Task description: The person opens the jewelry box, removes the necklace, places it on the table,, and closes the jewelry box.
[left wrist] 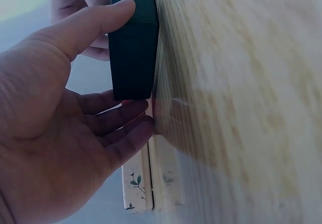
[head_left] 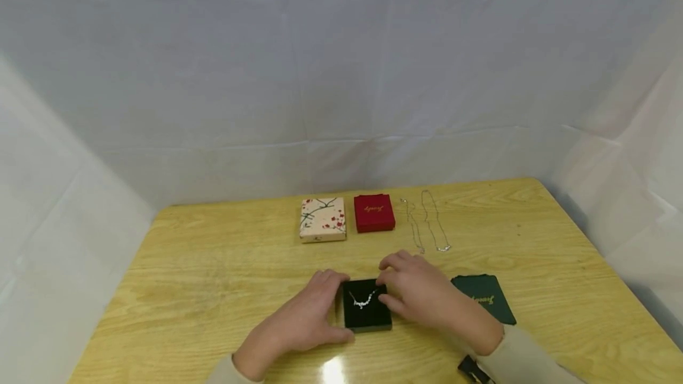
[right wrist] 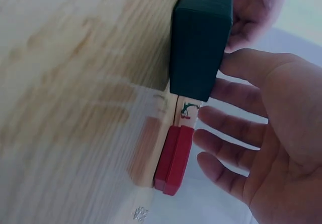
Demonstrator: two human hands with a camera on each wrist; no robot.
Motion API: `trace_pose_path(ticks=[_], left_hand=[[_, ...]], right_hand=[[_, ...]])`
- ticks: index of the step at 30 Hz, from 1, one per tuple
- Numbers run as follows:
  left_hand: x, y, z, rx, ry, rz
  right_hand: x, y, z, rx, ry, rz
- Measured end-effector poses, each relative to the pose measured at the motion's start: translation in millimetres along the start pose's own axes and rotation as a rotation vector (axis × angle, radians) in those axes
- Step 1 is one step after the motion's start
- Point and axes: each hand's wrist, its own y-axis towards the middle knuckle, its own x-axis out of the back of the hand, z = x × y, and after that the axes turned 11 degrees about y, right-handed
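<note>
A small dark green jewelry box (head_left: pixel 366 329) sits uncovered on the table, a black insert (head_left: pixel 368 316) inside. A silver necklace (head_left: pixel 363 303) with a sparkling curved front lies across the insert. My left hand (head_left: pixel 315 313) holds the box at its left side, thumb on the near wall (left wrist: pixel 133 58) and fingers at the far corner. From the right, my right hand (head_left: pixel 418 286) reaches over the box, its thumb and forefinger touching the top edge near the chain's end. Its other fingers (right wrist: pixel 229 156) extend loosely past the box.
A green lid (head_left: pixel 482 296) with gold lettering lies to the right. Behind stand a floral box (head_left: pixel 322 220) and a red box (head_left: pixel 374 213). Two more necklaces, one nearer the red box (head_left: pixel 415 227) and another necklace (head_left: pixel 443 248), lie stretched out. White cloth (head_left: pixel 341 76) hangs behind the table.
</note>
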Motion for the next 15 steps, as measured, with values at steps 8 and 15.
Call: trace_pose_path(ticks=[8,15], left_hand=[[-0.2,-0.3,-1.2,-0.001,-0.009,-0.008],[-1.4,-0.6,-0.6,-0.004,0.000,-0.021]], right_hand=[[-5.4,5,17,-0.029,-0.184,-0.012],[-14.2,9,20,-0.053,-0.240,-0.027]])
